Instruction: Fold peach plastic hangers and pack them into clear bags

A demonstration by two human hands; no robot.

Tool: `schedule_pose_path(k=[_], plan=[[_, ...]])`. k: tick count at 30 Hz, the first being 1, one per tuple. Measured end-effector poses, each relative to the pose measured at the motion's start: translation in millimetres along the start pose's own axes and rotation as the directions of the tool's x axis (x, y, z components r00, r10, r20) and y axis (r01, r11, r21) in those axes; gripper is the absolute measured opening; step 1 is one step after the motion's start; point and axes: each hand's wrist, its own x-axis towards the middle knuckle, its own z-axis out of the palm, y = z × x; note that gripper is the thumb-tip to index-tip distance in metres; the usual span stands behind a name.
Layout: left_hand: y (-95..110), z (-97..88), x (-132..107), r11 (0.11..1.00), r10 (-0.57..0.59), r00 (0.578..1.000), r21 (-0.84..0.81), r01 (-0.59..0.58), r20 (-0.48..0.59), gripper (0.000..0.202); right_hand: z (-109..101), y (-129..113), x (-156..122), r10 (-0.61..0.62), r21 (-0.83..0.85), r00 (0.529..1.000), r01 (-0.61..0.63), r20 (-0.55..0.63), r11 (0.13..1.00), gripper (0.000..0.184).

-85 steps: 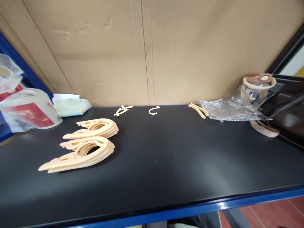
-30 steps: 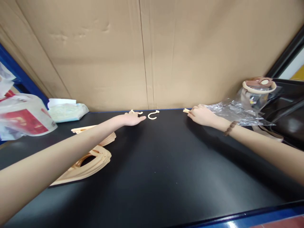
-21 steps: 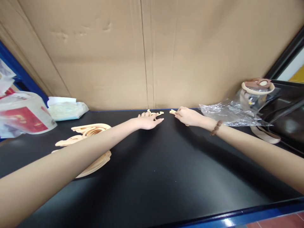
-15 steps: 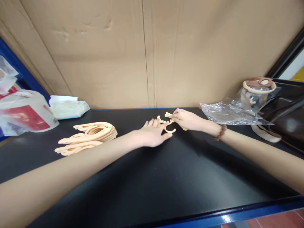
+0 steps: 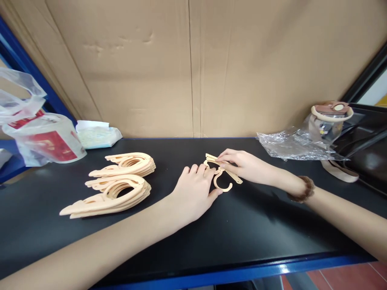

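Cream strips (image 5: 234, 176) and a cream hook (image 5: 226, 189) have come from the back edge of the table (image 5: 242, 241) toward its middle. A plastic bag (image 5: 56, 139) sits by the back left corner, then a white packet (image 5: 97, 137), then two piles of curvy cream pieces (image 5: 105, 204). Next is the left hand (image 5: 193, 191), spread out; I can't tell if it grips anything. The hook lies beside it. The right hand (image 5: 242, 163) pinches the strips. Past it is crinkly clear plastic (image 5: 281, 144) near the back right corner.
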Motion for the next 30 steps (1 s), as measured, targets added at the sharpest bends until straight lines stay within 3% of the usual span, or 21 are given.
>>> schedule_pose_path(k=[4, 8, 16, 24, 30], plan=[[2.0, 7.9, -2.9, 0.999, -0.019, 0.997, 0.038, 0.022, -0.077, 0.036, 1.0, -2.2, -12.1, -0.071, -0.061, 0.997, 0.072, 0.025, 0.996, 0.031], [-5.0, 6.8, -6.3, 1.000, -0.002, 0.997, 0.017, 0.004, -0.073, 0.035, -0.9, 1.5, -20.2, -0.140, -0.099, 0.990, 0.142, 0.033, 0.985, 0.032], [-34.7, 9.3, 6.2, 0.981, -0.033, 0.994, -0.194, 0.012, -0.107, 0.032, 2.6, -6.3, -22.9, -0.190, -0.264, 0.982, 0.179, -0.018, 0.948, 0.020], [-35.0, 8.7, 11.2, 0.963, -0.045, 0.990, -0.268, 0.008, -0.131, 0.022, 2.1, -15.2, -21.1, -0.229, -0.249, 0.973, 0.223, 0.007, 0.942, 0.012], [-37.1, 8.4, 10.8, 0.964, -0.040, 0.991, -0.267, 0.005, -0.127, 0.019, 0.8, -19.6, -22.4, -0.294, -0.335, 0.956, 0.273, -0.011, 0.902, 0.019]])
